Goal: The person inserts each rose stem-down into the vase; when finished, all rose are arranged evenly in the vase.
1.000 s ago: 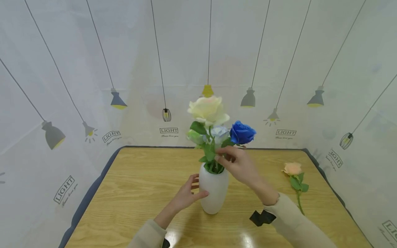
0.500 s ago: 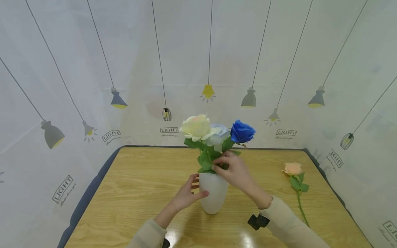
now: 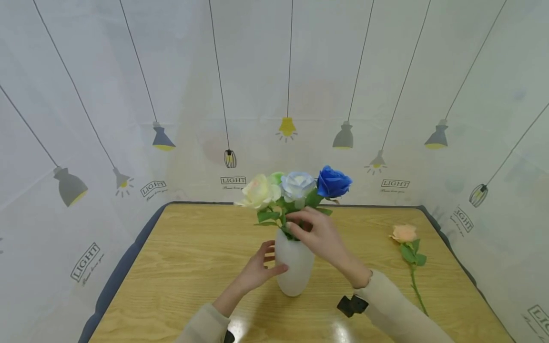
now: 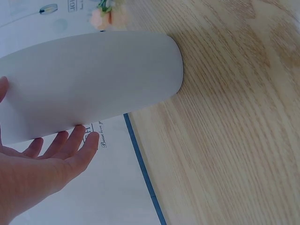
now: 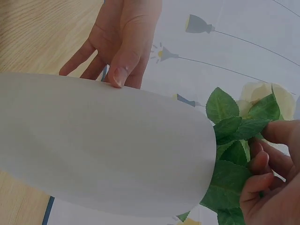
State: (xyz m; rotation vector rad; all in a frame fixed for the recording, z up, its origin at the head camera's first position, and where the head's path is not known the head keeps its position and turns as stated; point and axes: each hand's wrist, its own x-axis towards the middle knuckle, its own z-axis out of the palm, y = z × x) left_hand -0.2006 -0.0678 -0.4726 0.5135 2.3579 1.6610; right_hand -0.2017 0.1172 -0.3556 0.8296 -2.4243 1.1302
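A white vase stands upright on the table. My left hand holds it low on the left side, thumb on the front and fingertips against the far side, as the left wrist view shows. My right hand is just above the rim, thumb and fingers pinching the leafy stem of a cream rose that leans left. In the right wrist view, green leaves partly hide the stem at my fingertips. A pale blue rose and a blue rose also rise from the vase. Behind them shows a green bloom, partly covered.
A peach rose with a long stem lies on the wooden table to the right. A pale curtain printed with lamps surrounds the table's back and sides. My right wrist wears a black device.
The cream rose has come down and tilted left, its stem sinking into the vase. My right hand has lowered toward the rim and shifted slightly left. My left hand stays on the vase.
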